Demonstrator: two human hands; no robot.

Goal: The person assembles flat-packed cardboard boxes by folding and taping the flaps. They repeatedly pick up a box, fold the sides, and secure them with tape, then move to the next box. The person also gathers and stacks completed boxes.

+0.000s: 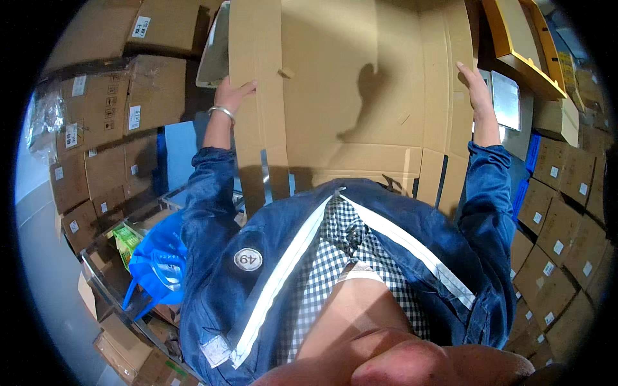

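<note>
A large unfolded cardboard box (354, 38) spreads out in front of my body, its brown inner face toward me. Creases run along its sides, and slits part the flaps at its near end. My left hand (233, 98) grips the box's left edge, with the thumb lying over the face and the other fingers hidden behind it. At the opposite edge, my right hand (476, 91) holds on, its thumb pointing up along the board and its remaining fingers mostly out of sight. A shadow falls across the middle of the cardboard.
Stacked cartons (93, 106) rise on the left, and more labelled cartons (557, 231) fill the right. A blue plastic bag (158, 260) and a green package (127, 244) sit beside my left arm. An orange-yellow tray (524, 48) stands at the upper right.
</note>
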